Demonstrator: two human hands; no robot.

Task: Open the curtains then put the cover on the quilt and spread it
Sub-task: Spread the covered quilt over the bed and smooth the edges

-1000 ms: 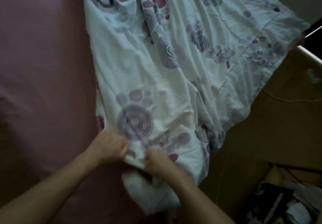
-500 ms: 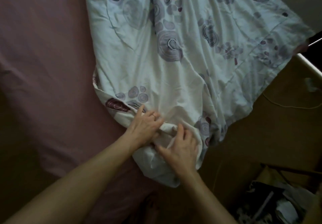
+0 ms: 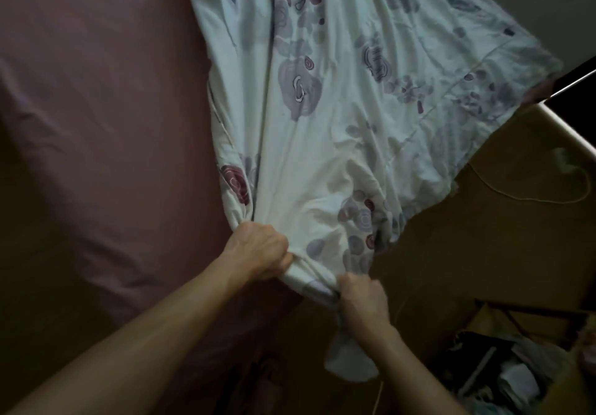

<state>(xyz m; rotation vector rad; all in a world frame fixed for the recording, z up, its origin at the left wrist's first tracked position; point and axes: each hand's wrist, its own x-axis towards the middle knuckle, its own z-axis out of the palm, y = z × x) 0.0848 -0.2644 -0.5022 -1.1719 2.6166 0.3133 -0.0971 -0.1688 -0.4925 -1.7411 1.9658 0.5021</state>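
White cloth with purple and grey flowers fills the middle of the picture. It is the quilt cover [image 3: 325,130], and it lies on a bed with a pink sheet [image 3: 96,124]. The cover runs from the top of the picture down to the two hands near the bottom. Its right side hangs over the edge of the bed, above a brown floor [image 3: 483,247]. The left hand [image 3: 259,251] is closed into a fist on a bunch of the cover at its near corner. The right hand [image 3: 362,301] is closed tight on the cloth too, just beside the left hand and a bit lower. Between the two hands the cloth is bunched into a thick roll. Long folds run up from the hands, so the cloth looks pulled tight. A small white bit of cloth [image 3: 350,361] hangs down under the right hand, but I cannot tell if it is the quilt or more of the cover. Both arms are bare and reach in from the bottom of the picture. A thin cord [image 3: 529,200] lies in a loop on the floor at the right. Some things sit in a dark pile [image 3: 503,372] in the bottom right corner, too dim to make out. The room is quite dark.
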